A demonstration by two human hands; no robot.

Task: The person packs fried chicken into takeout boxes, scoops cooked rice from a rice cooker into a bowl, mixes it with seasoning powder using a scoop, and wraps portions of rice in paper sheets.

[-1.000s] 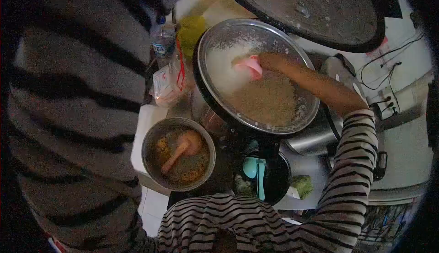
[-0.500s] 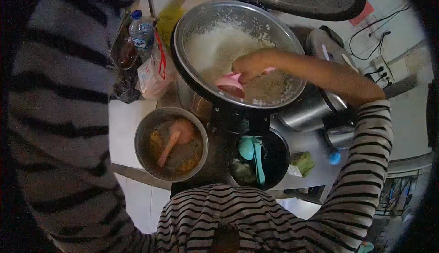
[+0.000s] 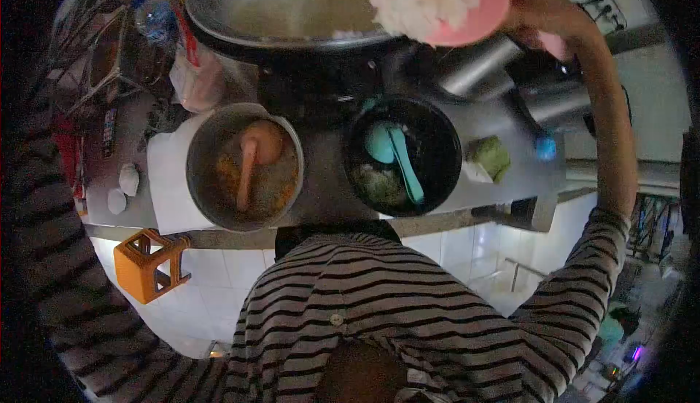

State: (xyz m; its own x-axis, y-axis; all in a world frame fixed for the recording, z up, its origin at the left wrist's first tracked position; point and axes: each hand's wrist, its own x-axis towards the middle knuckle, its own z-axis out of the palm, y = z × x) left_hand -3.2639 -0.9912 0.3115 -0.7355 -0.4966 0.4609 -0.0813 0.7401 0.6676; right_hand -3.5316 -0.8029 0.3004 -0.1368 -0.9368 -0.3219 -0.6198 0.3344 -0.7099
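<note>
My right hand (image 3: 541, 11) is closed round the handle of a pink scoop (image 3: 492, 17), raised high at the upper right. White rice (image 3: 426, 2) is heaped in the scoop, above the near rim of the big rice pot (image 3: 219, 31). More rice lies in that pot, which the top of the view cuts off. My left hand is out of sight; only its striped sleeve (image 3: 65, 257) shows at the left.
A steel pot (image 3: 193, 184) holds an orange ladle (image 3: 248, 170) and brownish food. Beside it, a black pot (image 3: 357, 192) contains a turquoise ladle (image 3: 408, 170). Right of these sit a green packet (image 3: 490, 157) and metal canisters (image 3: 481, 68). An orange stool (image 3: 138, 268) stands below.
My right hand has lifted the pink scoop out of the pot, now with rice in it, and moved up and right. The camera view has shifted, and the pots appear higher.
</note>
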